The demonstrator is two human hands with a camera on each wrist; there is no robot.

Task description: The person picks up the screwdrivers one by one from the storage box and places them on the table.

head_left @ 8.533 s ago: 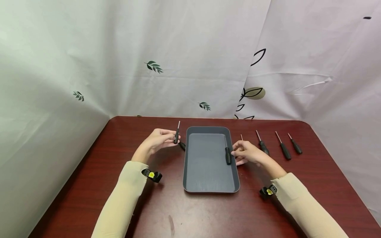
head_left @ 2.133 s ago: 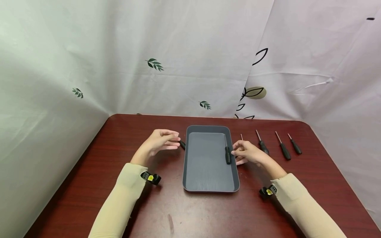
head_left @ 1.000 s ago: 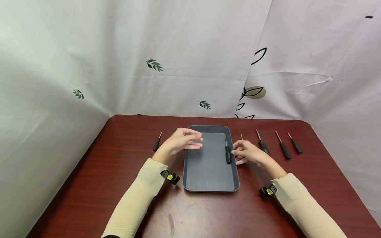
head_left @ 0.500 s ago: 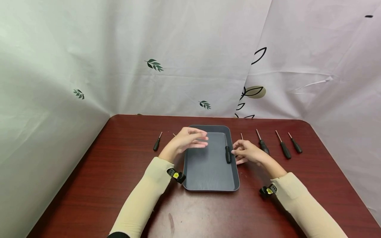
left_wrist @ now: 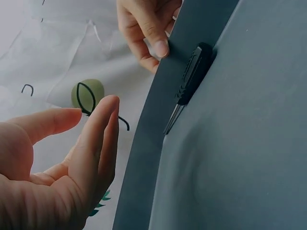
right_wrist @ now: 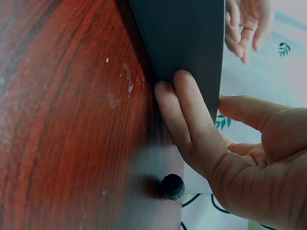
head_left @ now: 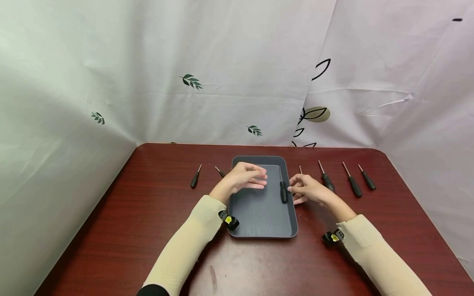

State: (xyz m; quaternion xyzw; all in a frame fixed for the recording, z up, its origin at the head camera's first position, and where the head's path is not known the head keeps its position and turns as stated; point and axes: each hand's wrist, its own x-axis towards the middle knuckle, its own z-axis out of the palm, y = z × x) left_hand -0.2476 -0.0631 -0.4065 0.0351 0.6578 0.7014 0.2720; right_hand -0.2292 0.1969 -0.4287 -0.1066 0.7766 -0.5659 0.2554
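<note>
My left hand hovers over the grey rectangular tray, thumb and fingers apart with nothing between them. Inside the tray, along its right wall, lies a black-handled screwdriver, which also shows in the left wrist view as a ridged black handle with a thin metal shaft. At the tray's right side, my right hand holds the wall: fingers lie along the outside and the thumb rests at the rim. A screwdriver partly hidden behind that hand shows its shaft.
Left of the tray lie two screwdrivers, one small and another partly covered by my left hand. Three more lie right of it: a thick-handled one, a long one and a short one. A pale curtain stands behind the table.
Earlier, my left hand held a small screwdriver, which now lies left of the tray. That hand has moved right, over the tray. My right hand has stayed at the tray wall.
</note>
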